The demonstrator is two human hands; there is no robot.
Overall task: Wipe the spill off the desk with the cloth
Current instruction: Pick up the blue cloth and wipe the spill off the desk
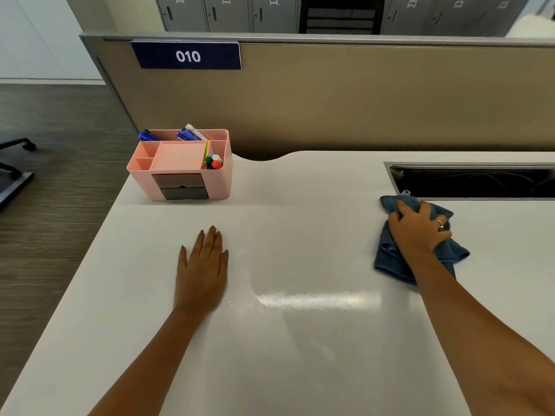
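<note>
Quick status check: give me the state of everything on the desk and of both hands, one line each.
Cloth: bunched, flat on the desk, under the right hand.
Right hand: pressing on the cloth, fingers curled over it.
Left hand: open, palm flat on the desk, holding nothing.
Desk: glossy; no clear spill visible.
Organizer: upright, pens inside, drawers shut.
Cable tray: open.

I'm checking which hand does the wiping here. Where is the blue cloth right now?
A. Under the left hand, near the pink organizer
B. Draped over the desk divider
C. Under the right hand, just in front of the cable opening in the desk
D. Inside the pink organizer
C: the right hand presses on the blue cloth just in front of the cable opening, while the left hand lies flat on the bare desk.
</note>
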